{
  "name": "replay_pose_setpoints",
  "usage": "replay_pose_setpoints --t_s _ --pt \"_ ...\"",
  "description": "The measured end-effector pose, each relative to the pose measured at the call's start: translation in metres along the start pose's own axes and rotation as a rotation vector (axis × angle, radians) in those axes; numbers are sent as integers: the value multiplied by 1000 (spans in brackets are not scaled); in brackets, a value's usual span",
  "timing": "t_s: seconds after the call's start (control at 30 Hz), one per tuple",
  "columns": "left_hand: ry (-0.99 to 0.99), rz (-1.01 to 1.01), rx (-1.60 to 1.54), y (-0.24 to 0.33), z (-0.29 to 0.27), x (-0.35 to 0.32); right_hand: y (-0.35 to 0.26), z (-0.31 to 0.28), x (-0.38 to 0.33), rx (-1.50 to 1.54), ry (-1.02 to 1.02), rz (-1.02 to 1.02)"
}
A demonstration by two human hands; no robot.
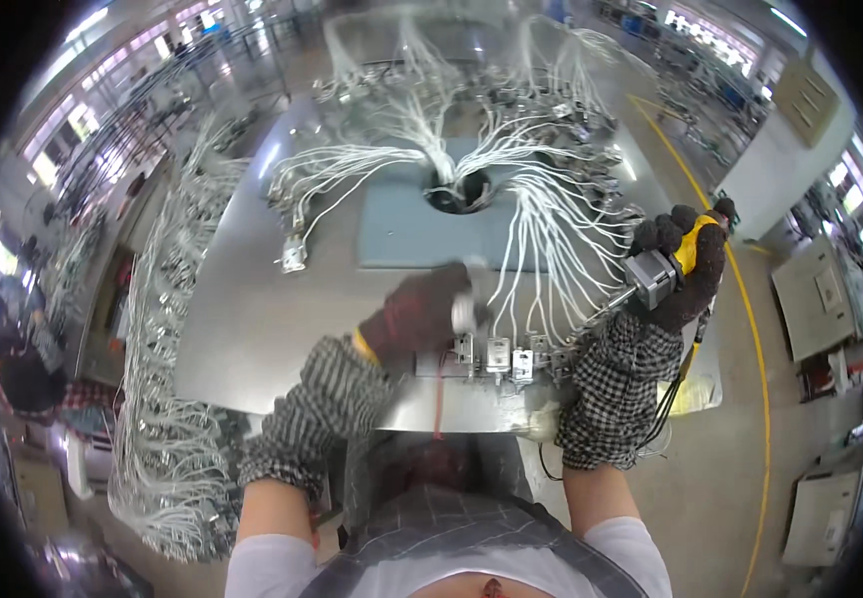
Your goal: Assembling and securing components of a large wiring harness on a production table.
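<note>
My right hand point(695, 274), in a dark glove, grips a power screwdriver point(654, 279) with a grey boxy body and a yellow part. Its thin bit points left toward the ends of the white wires. My left hand point(413, 311), gloved and smeared by motion, is curled above the table's near edge. A small whitish piece, too blurred to name, shows at its fingers. In front of my hands stands a row of small metal connectors point(498, 354). White wires point(541, 234) fan out from a round dark hole point(458, 194) toward them and to both sides.
The metal table point(242, 329) carries a grey-blue panel point(391, 224) around the hole. More wire bundles point(167, 498) with metal ends hang on the left. A red strip point(439, 399) hangs at the near edge. Another person point(32, 369) is at far left. A yellow floor line point(755, 379) runs on the right.
</note>
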State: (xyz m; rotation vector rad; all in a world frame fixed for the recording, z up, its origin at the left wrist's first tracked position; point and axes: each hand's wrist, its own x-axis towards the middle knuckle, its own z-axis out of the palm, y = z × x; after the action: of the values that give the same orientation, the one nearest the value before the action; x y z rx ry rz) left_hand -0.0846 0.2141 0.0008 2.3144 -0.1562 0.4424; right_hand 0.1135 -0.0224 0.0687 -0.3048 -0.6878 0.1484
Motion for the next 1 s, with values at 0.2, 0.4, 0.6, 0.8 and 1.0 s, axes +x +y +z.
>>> replay_pose_setpoints --t_s 0.2,0.4,0.6,0.8,1.0 --pt "-188 -352 -1253 -72 40 129 -17 -31 7 248 -60 94" --pt "35 -378 -1334 -53 69 172 -43 -51 4 447 -120 49" --pt "156 92 -138 4 80 171 -89 -63 -13 414 47 -182" --pt "11 295 436 91 33 154 -105 -87 -21 476 67 -238" --pt "-24 56 359 136 -84 48 -98 -93 -18 570 57 -168"
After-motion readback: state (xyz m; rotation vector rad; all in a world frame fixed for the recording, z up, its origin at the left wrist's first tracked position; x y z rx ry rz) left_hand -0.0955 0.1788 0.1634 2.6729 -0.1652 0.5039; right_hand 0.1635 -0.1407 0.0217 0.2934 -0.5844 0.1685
